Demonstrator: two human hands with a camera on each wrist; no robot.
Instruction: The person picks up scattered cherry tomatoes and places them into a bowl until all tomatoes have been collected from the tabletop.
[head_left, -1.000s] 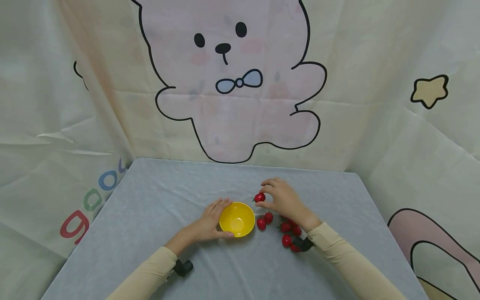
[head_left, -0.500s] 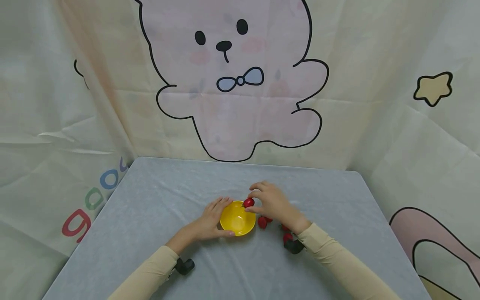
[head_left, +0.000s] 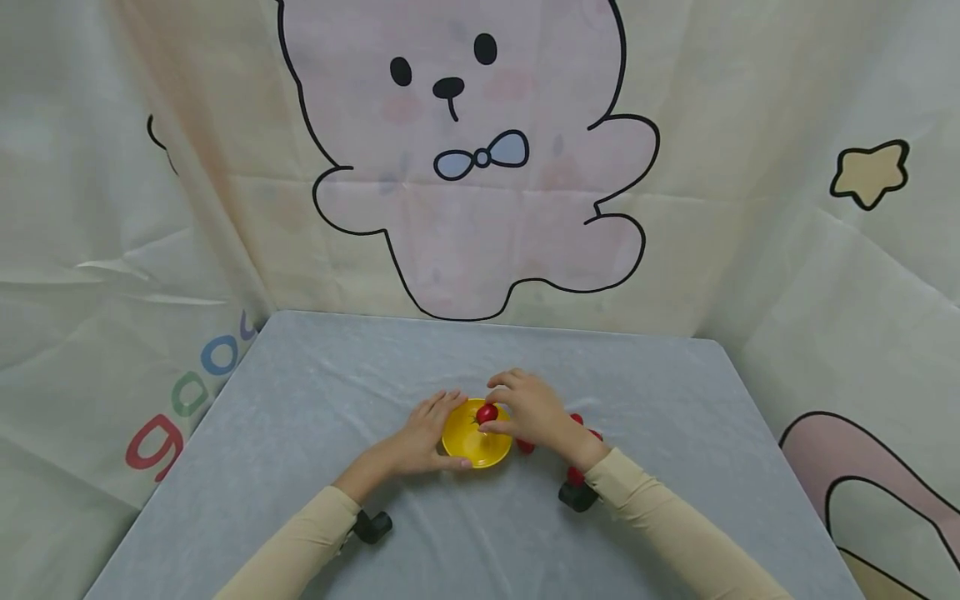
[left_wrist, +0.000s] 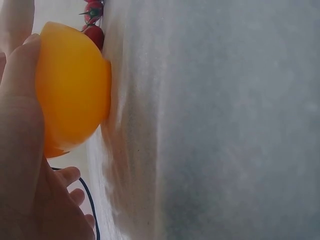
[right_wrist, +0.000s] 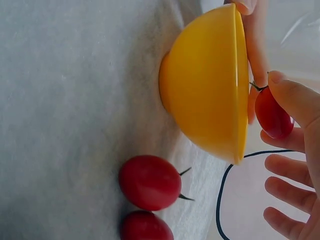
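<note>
A small yellow bowl stands upright on the cloth-covered table, and also fills the upper left of the left wrist view. My left hand holds it from the left, thumb at the near rim and fingers along the far side. Between thumb and index finger, my right hand pinches a red cherry tomato with a green stem. From the head it overlaps the bowl's opening; in the right wrist view it sits just above rim level. The right hand's other fingers are spread. Two more cherry tomatoes lie beside the bowl.
Further cherry tomatoes lie right of the bowl, partly hidden under the right forearm. Black wrist cameras hang below both cuffs. A printed curtain encloses the table's back and sides.
My right hand has carried the cherry tomato leftward from beyond the bowl's right side to over its opening. The left hand stays on the bowl.
</note>
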